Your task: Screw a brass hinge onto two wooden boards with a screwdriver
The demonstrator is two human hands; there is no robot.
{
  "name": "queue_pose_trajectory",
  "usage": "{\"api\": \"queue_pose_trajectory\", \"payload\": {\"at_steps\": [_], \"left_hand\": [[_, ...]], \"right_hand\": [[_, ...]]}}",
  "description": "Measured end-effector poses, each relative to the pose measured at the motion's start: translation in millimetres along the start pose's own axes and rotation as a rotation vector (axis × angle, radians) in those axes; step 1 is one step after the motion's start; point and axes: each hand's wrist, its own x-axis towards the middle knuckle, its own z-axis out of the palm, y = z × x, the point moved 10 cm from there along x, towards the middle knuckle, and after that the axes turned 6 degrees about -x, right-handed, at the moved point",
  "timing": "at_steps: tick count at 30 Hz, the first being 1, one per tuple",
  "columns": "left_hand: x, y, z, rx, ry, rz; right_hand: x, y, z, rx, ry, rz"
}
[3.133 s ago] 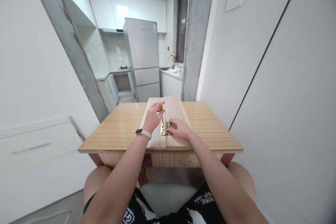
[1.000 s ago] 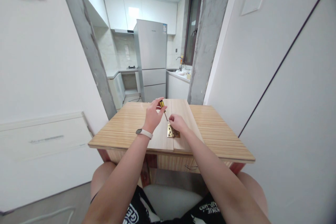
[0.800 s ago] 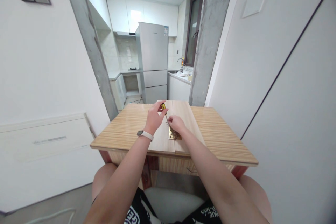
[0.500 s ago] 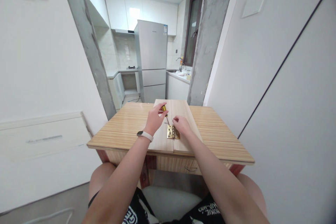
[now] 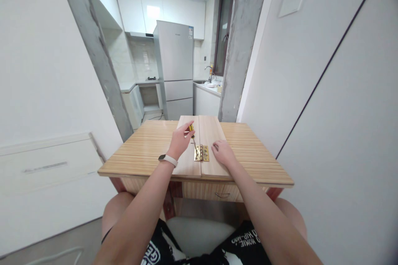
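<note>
My left hand (image 5: 180,140), with a watch on its wrist, is closed around a screwdriver (image 5: 191,129) with a yellow and black handle. The shaft slants down to the left leaf of a brass hinge (image 5: 205,154), where the tip appears to meet it. The hinge lies unfolded across the seam between two pale boards, the left board (image 5: 189,169) and the right board (image 5: 211,126). Just right of the hinge, my right hand (image 5: 224,153) rests on the right board, fingers loosely bent and holding nothing visible. A small thin dark piece lies beside the screwdriver, too small to name.
Both boards lie on a striped wooden table (image 5: 248,153) with a drawer (image 5: 205,190) at its front. Beyond stand a fridge (image 5: 177,58) and a sink counter (image 5: 207,95). White walls flank the table on both sides.
My right hand has moved off the hinge to the right, uncovering its right leaf. The screwdriver stays on the left leaf in my left hand. The whole view has shifted slightly.
</note>
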Motion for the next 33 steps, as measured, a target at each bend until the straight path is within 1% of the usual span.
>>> {"api": "queue_pose_trajectory", "payload": {"at_steps": [5,9,15,18,30,33], "left_hand": [[2.1,-3.2,4.7,0.002,-0.017,-0.025],[4.7,-3.1,9.0,-0.009,-0.037,-0.027],[10.9,0.2,23.7,-0.081,-0.165,-0.043],[13.1,0.9,27.5,-0.069,-0.197,-0.043],[15.7,-18.2,17.7,-0.124,-0.121,-0.1],[17.7,-20.9,18.3,-0.142,-0.128,-0.119]], "right_hand": [[-2.4,-8.1,-0.5,-0.012,-0.021,-0.038],[-3.5,-10.0,0.2,-0.02,-0.039,-0.037],[-3.8,-11.3,-1.6,-0.022,-0.026,-0.044],[-3.9,-11.0,-2.4,-0.019,-0.026,-0.041],[-4.3,-11.6,-1.4,-0.031,-0.04,-0.044],[-4.7,-11.5,-1.5,-0.036,-0.046,-0.038]]}}
